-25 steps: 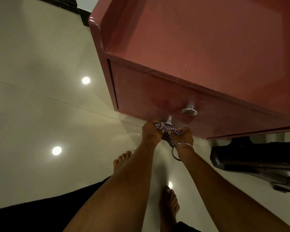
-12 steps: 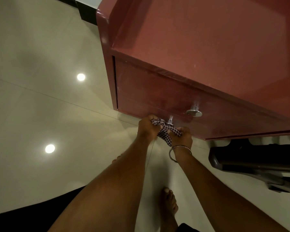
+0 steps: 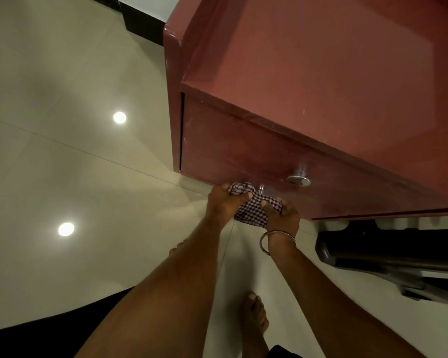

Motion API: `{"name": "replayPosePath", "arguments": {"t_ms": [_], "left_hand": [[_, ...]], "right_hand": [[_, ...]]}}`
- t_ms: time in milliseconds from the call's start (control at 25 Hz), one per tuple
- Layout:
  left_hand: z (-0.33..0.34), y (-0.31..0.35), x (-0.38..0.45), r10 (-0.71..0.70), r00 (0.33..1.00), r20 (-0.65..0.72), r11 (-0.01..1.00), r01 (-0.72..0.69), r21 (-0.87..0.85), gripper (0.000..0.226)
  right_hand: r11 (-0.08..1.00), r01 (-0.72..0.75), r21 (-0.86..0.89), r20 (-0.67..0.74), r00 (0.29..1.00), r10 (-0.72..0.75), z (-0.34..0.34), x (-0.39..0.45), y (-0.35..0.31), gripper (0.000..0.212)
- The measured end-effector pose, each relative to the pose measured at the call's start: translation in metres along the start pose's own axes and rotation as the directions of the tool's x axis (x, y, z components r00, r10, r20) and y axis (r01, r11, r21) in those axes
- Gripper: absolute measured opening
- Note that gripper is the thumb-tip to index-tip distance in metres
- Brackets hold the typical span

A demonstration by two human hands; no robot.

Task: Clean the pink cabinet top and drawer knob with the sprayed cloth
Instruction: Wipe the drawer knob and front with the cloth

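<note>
Your left hand [image 3: 224, 200] clenches one end of the checked cloth [image 3: 251, 210] low against the drawer front of the pink cabinet [image 3: 321, 81], while your right hand [image 3: 285, 215], a metal bangle [image 3: 265, 244] at its wrist, pinches the other end, the fabric stretched between them around the stem of the lower drawer knob [image 3: 261, 188]. The cloth looks soft, light and limp, so it should wrap the stem readily if you keep both ends bunched in your fingers and pull it taut. To the right, the upper drawer knob [image 3: 298, 180] is bare, polished metal that is likely slick, and best rubbed through the cloth. No brand, label or writing can be read anywhere.
</note>
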State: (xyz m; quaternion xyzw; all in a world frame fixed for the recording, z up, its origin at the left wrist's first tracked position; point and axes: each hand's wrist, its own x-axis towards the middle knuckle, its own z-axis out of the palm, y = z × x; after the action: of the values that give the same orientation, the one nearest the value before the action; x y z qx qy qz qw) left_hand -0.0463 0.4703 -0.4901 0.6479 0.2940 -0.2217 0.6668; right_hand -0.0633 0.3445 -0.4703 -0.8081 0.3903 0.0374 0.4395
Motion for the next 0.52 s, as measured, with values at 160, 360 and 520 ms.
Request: {"name": "replayPosePath", "arguments": {"t_ms": [160,360,520], "left_hand": [[0.003,0.007,0.005,-0.042,0.999,-0.033,0.999,0.043,0.030,0.043],[0.005,0.007,0.010,-0.046,0.996,-0.082,0.984,0.059,0.166,0.045],[-0.006,0.005,0.014,-0.091,0.994,0.059,0.996,0.091,0.002,0.044]], "right_hand": [[0.994,-0.045,-0.098,0.008,0.999,0.046,0.001,0.006,-0.006,0.043],[0.983,-0.170,-0.068,0.030,0.985,0.173,0.009,0.006,-0.009,0.045],[0.993,-0.045,-0.109,0.056,0.997,0.052,0.002,0.004,-0.007,0.048]]}}
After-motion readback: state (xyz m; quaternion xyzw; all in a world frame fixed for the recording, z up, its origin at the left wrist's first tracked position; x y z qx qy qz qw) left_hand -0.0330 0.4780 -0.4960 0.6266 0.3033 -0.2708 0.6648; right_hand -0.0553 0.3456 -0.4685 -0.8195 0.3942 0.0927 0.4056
